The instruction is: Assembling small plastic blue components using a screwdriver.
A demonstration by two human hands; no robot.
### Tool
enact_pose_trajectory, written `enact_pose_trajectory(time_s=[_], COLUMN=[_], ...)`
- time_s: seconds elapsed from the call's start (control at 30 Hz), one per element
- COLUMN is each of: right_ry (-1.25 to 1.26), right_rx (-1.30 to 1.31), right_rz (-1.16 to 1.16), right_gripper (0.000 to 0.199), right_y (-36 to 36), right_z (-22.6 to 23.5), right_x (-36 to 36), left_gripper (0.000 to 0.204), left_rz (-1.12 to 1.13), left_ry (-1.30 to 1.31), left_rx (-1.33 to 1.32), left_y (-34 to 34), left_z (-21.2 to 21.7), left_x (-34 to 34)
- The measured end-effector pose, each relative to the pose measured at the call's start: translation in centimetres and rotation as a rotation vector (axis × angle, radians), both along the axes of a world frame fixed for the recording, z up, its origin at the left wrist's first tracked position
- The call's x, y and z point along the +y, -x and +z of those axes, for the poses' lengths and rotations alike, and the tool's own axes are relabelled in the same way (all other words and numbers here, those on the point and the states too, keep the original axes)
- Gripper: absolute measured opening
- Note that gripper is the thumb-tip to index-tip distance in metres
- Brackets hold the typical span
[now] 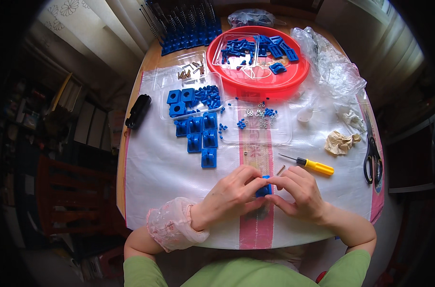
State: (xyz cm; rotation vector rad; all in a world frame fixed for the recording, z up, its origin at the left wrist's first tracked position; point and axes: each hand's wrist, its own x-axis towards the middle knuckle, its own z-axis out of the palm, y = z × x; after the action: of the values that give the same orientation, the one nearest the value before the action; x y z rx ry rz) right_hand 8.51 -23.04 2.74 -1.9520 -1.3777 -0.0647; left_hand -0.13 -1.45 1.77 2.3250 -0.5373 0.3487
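Observation:
Near the table's front edge, a small blue plastic part [264, 190] sits between my two hands. My left hand [231, 192] grips it from the left with bent fingers. From the right, the thumb and fingers of my right hand [299, 193] close on the same part; the fingers hide much of it. A metal screw [281, 170] lies just beyond my right fingers. A yellow-handled screwdriver [318, 166] rests to the right of that, its tip pointing left. One small nut [246, 153] lies ahead of my left hand. Several blue square-based pieces [209, 157] stand in rows farther left.
A clear tray [167, 115] holds blue pieces; a clear lid [284, 136] carries nuts and blue bits. Behind are brass-coloured screws [185, 75] and a red basin [255, 91]. Scissors [373, 160], crumpled paper [341, 142] and plastic bags [332, 62] lie right; a black case [138, 111] lies left.

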Motion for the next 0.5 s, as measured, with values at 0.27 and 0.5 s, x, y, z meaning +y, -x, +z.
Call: enact_pose_trajectory(time_s=[0.27, 0.5], right_ry=[-0.039, -0.040], right_rx=[0.001, 0.051], right_rz=[-0.002, 0.084], right_gripper=[0.026, 0.030], right_y=[0.4, 0.5], right_z=[-1.2, 0.6], right_x=[0.3, 0.3], left_gripper=[0.038, 0.035], left_rz=[-0.069, -0.059], left_ry=[-0.032, 0.035], left_rx=[-0.021, -0.012], left_y=[-0.2, -0.3], left_z=[-1.1, -1.0], left_x=[0.3, 0.4])
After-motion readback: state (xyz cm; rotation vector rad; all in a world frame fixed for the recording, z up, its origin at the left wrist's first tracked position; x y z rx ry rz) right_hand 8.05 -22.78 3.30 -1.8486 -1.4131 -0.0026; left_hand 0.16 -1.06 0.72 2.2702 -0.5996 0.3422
